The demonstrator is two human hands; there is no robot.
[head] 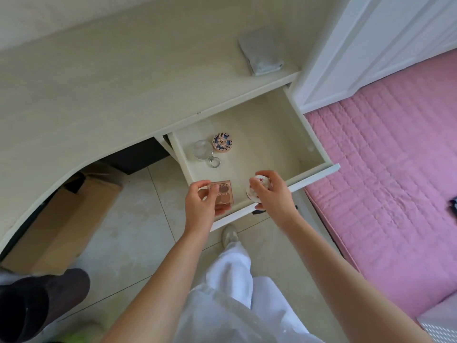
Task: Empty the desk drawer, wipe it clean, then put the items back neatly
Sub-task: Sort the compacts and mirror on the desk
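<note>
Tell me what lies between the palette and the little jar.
Only bare drawer floor lies between the palette and the jar, seen from the head camera.

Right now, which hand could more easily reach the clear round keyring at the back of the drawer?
Probably the left hand: it is on the same side as the clear round keyring. The right hand is farther off, gripping a small white jar. But the left hand holds a brown makeup palette.

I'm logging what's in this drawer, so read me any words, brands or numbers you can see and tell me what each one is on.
"LEIXI": partly readable on the lid of the brown palette held by the left hand; the letters run on under the fingers.
A larger word beside it on the same lid: too blurred to read.
Red mark on the small white jar in the right hand: too small to read.
Nothing else readable.
</note>
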